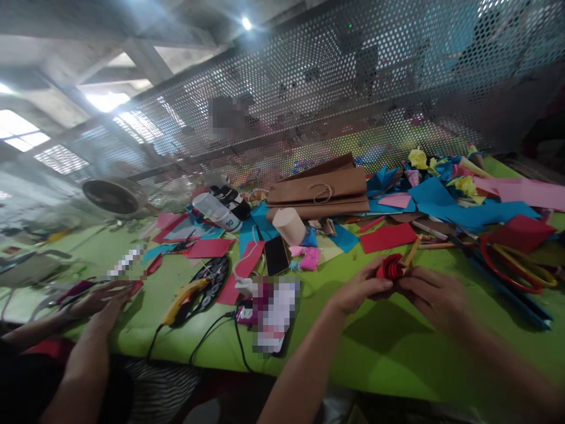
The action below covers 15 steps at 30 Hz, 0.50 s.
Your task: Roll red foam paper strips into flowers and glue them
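A red paper flower (390, 267), its strips rolled into a spiral, is held above the green table between my two hands. My left hand (362, 287) is closed, pinching the flower's near left side with thumb and fingers. Closed at the flower's right side, my right hand (430, 290) has a thin yellowish wooden stick (413, 252) rising from its fingertips beside the rolled paper. The fingers partly hide the stick's lower end and the flower's underside. A flat red paper piece (388, 237) lies just behind my hands.
Red and yellow scissors handles (512, 268) lie on the right. A glue gun (188, 299), a phone (278, 318) and cables are left of my hands. Behind are brown folded paper (318, 191), a white roll (289, 227) and blue paper (472, 203). A co-worker's hands (106, 300) are at left.
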Available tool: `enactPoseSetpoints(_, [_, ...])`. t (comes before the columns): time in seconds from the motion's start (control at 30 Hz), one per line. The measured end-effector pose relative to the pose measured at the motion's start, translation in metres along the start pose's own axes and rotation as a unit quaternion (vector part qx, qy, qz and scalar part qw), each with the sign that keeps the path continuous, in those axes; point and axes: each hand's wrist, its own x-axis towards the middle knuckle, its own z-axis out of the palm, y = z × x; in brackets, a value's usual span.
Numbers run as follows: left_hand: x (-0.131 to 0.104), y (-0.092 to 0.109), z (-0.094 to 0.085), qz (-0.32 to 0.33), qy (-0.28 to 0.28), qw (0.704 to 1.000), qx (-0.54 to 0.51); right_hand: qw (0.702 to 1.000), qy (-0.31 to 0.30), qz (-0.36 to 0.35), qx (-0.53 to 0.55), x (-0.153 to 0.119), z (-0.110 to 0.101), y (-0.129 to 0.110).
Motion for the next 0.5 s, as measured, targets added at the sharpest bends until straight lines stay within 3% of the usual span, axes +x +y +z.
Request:
enactPoseSetpoints(0.23, [-0.0021, 0.0051, 0.0017, 0.023, -0.003, 1.0, 0.019, 0.993, 0.004, 0.082, 0.088, 0.0072, -0.0073, -0.0081])
enactPoseSetpoints(0.5, [-0.0011, 0.0033, -0.0007, 0.021, -0.005, 0.999, 0.044, 0.994, 0.009, 0.07, 0.087, 0.0062, -0.0051, -0.0091])
